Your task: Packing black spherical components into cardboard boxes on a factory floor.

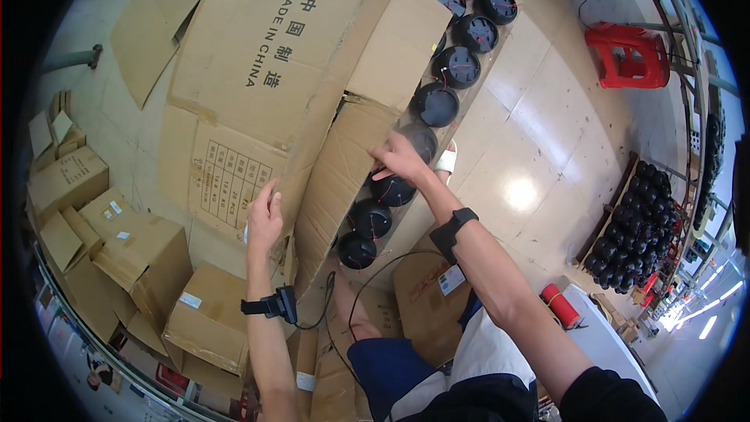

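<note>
Two hands work at a big opened cardboard carton [266, 70]: the left hand [264, 219] has its fingers curled around the edge of a carton wall, and the right hand [398, 160] pinches the rim of a flap above a black round disc [393, 190] with thin red wires. Judging by the row, about a dozen such discs already lie in a line on the tiled floor [539, 125]. Farther off stand a red stool [627, 55] and a pallet of more black discs [637, 227].
</note>
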Available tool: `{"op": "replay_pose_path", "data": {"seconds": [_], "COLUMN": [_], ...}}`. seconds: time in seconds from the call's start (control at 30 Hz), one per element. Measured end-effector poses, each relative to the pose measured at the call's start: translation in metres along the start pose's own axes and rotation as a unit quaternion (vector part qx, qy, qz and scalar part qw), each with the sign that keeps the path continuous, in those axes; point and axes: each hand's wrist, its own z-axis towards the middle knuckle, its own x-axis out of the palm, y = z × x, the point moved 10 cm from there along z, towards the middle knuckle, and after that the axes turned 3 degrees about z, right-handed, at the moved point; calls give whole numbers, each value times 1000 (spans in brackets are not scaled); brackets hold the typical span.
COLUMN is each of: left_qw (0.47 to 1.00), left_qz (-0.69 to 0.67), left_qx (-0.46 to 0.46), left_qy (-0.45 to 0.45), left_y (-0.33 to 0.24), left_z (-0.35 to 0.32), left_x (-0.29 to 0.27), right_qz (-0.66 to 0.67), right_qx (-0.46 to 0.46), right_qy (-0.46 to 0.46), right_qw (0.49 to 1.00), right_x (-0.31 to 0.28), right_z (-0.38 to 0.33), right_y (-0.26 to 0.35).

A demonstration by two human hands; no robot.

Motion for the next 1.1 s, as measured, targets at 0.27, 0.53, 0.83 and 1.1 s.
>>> {"op": "replay_pose_path", "data": {"seconds": [0.27,0.53,0.83,1.1], "left_qw": [956,980,963,985], "left_qz": [-30,-113,-145,-90], "left_qx": [37,-102,-220,-147], "left_qy": [291,128,64,22], "left_y": [5,63,107,117], "left_z": [-64,-146,-283,-328], "left_x": [187,118,-87,-179], "right_qz": [-253,-140,-207,-356], "right_qx": [70,56,-157,-114], "right_qy": [-45,-24,-11,-138], "right_qw": [964,988,966,917], "right_x": [-107,-132,-69,-82], "right_z": [-9,-83,-183,-330], "right_y": [-90,-40,166,151]}}
